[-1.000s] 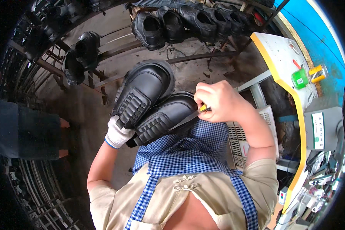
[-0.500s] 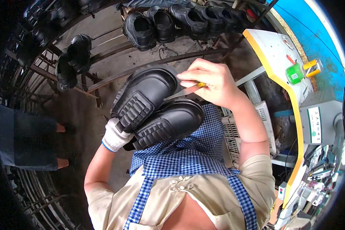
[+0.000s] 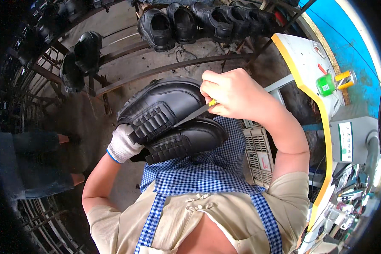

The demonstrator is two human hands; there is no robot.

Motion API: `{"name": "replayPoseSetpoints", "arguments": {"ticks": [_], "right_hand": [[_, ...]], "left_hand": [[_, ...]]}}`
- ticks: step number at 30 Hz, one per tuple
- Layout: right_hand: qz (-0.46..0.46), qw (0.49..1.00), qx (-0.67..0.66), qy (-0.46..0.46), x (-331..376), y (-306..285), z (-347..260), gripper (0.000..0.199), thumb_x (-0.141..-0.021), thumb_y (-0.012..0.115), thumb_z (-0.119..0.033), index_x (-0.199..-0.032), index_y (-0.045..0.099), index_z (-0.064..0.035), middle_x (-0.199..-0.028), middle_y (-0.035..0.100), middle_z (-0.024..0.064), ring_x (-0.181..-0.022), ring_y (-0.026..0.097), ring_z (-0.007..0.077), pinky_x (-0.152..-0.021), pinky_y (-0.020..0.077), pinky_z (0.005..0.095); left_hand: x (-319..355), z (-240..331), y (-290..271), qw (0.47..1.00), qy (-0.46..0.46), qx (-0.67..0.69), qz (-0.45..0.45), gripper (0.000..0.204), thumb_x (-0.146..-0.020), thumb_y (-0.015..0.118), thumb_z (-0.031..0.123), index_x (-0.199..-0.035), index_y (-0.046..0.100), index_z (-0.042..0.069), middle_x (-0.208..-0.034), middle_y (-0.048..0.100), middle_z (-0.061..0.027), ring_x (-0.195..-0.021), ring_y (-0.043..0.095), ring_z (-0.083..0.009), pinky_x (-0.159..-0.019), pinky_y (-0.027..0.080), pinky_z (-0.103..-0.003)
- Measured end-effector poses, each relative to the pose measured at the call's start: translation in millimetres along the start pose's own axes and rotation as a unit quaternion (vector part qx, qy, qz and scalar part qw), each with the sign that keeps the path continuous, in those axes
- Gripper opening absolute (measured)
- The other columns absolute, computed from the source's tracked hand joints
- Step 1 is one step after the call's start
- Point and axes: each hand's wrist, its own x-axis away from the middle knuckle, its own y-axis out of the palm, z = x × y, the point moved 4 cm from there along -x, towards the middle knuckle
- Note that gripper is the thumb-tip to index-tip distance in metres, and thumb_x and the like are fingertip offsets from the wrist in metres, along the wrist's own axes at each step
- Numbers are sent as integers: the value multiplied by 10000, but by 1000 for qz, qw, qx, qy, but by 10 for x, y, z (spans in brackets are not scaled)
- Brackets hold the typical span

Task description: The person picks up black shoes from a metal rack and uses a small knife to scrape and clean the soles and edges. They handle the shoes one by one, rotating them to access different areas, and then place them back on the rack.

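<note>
Two black shoes with ribbed elastic panels are side by side before my apron [image 3: 190, 178]. My left hand [image 3: 125, 142], in a white knit glove, is closed round their near left end, with its fingers partly hidden behind the upper shoe [image 3: 180, 96]. The lower shoe [image 3: 205, 134] lies partly beneath it. Bare and closed, my right hand [image 3: 235, 91] grips a slim pointed knife [image 3: 191, 117] with a yellow handle. Its blade points down and left, with the tip at the upper shoe's edge beside the ribbed panel.
Several black shoes [image 3: 184, 23] stand on a rack beyond my hands, and more are at far left. A yellow-edged white table [image 3: 302, 63] on the right carries a green-labelled jar [image 3: 325, 85] and a grey machine [image 3: 354, 137]. Another person's legs [image 3: 42, 165] show at left.
The knife tip has moved down and left along the upper shoe's edge. Both shoes have turned closer to level, and my right hand has shifted slightly right.
</note>
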Motion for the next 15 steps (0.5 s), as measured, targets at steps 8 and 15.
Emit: {"name": "replayPoseSetpoints", "arguments": {"ticks": [8, 15], "right_hand": [[72, 981, -171, 48, 110, 291, 184, 249, -613, 747, -102, -758, 547, -70, -775, 568, 73, -641, 627, 271, -561, 497, 377], [122, 831, -527, 133, 439, 725, 613, 127, -758, 588, 22, -776, 491, -59, -872, 549, 31, -722, 480, 63, -620, 388, 213]], "left_hand": [[55, 8, 18, 1000, -4, 11, -1, 465, -944, 559, 181, -1388, 467, 77, -1319, 563, -112, -1150, 590, -245, -990, 495, -355], [154, -57, 49, 999, -30, 30, 14, 439, -968, 526, 177, -1389, 461, 73, -1320, 555, -111, -1157, 579, -238, -999, 489, -354]]}}
